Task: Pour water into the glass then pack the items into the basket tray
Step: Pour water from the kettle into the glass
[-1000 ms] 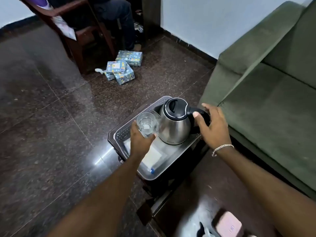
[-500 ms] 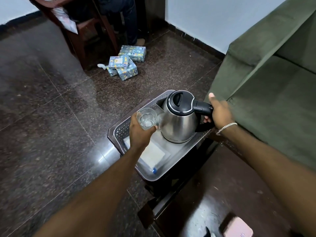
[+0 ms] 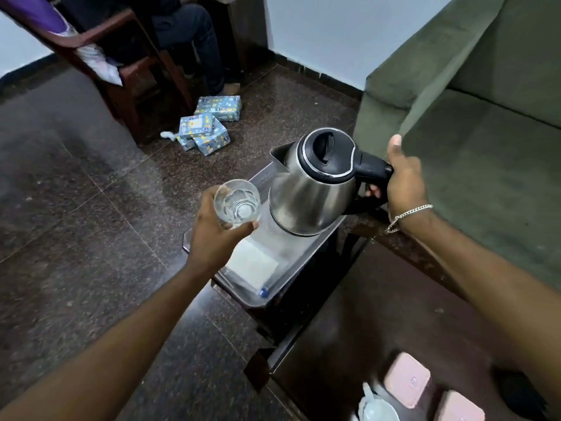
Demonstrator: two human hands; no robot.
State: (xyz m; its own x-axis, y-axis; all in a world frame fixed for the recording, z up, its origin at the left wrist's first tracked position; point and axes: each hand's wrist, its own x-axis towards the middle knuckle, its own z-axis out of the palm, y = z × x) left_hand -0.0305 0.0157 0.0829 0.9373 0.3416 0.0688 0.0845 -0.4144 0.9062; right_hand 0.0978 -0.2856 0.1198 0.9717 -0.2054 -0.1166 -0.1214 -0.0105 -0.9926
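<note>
A clear drinking glass (image 3: 237,201) is held up by my left hand (image 3: 216,235), which grips it from below and the side. It looks empty. A steel electric kettle (image 3: 309,189) with a black lid is lifted above the grey basket tray (image 3: 267,299); my right hand (image 3: 402,180) is closed around its black handle. The kettle's spout points up and left, just right of the glass and apart from it. In the tray lie a white folded cloth (image 3: 253,262) and a small blue-capped item (image 3: 263,292).
The tray rests on a dark wooden table (image 3: 349,344) corner. A green sofa (image 3: 473,123) stands to the right. Patterned blue boxes (image 3: 208,126) lie on the floor by a wooden chair (image 3: 121,74) with a seated person. Pink containers (image 3: 406,379) sit at the lower right.
My right hand closed on the kettle handle and lifted the kettle off the tray. My left hand raised the glass beside the spout.
</note>
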